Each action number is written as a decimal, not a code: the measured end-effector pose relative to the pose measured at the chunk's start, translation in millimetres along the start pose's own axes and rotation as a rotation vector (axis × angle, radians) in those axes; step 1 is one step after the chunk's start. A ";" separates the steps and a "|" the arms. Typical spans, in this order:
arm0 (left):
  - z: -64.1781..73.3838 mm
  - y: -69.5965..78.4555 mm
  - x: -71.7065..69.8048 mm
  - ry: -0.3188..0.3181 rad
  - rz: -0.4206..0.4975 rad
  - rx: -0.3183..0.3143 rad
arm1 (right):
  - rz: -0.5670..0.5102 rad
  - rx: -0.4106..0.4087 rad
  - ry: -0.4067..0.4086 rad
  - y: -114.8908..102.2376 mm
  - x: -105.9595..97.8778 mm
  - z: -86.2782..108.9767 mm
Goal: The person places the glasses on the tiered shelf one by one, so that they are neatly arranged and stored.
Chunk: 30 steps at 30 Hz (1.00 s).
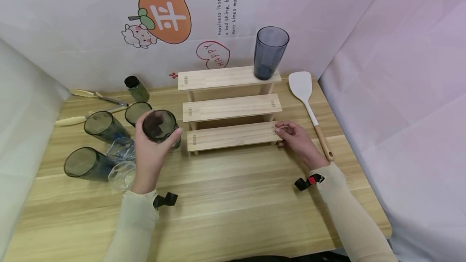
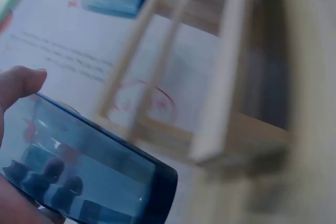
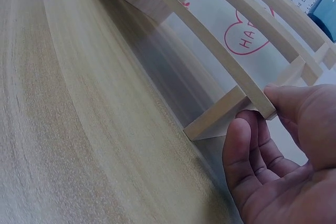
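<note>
My left hand (image 1: 148, 161) holds a dark blue-grey tinted drinking glass (image 1: 160, 126) by its sides, left of a three-tier wooden rack (image 1: 233, 136). In the left wrist view the same glass (image 2: 100, 166) lies tilted in the hand, fingers showing through it, apart from the rack. At the right end of the lowest step, my right hand (image 1: 300, 142) pinches the board, thumb above and fingers below in the right wrist view. Another tinted glass (image 1: 270, 53) stands upright on the right end of the top step.
Left of the held glass are tinted glasses (image 1: 100, 126) and two small clear glasses (image 1: 121, 151). Behind them are a black-capped jar (image 1: 136, 89) and tongs (image 1: 73, 121). A white spatula (image 1: 301, 86) with a wooden handle lies right of the rack. Cloth walls surround the wooden table (image 1: 233, 205).
</note>
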State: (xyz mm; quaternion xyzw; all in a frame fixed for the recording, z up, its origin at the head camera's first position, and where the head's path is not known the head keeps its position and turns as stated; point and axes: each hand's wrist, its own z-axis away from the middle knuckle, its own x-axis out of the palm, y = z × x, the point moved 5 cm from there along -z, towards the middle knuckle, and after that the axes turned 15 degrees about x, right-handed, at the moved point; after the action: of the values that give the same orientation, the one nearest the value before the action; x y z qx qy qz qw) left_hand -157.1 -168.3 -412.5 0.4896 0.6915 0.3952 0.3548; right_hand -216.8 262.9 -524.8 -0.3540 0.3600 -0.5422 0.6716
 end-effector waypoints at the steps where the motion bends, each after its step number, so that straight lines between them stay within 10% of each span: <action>1: -5.6 5.3 3.8 -0.010 0.017 0.007 | -0.001 0.002 0.002 0.2 -0.7 -0.2; 17: -99.7 55.5 86.4 -0.158 0.271 0.029 | -0.013 0.035 0.019 4.5 -5.9 0.4; 30: -157.5 82.4 132.8 -0.200 0.296 -0.019 | -0.005 0.030 -0.003 1.4 -2.6 2.1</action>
State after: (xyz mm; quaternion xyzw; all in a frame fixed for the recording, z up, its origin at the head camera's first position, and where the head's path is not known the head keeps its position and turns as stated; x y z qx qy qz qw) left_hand -298.4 -55.3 -284.0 0.6196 0.5693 0.3991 0.3642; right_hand -214.8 265.9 -524.7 -0.3455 0.3500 -0.5488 0.6760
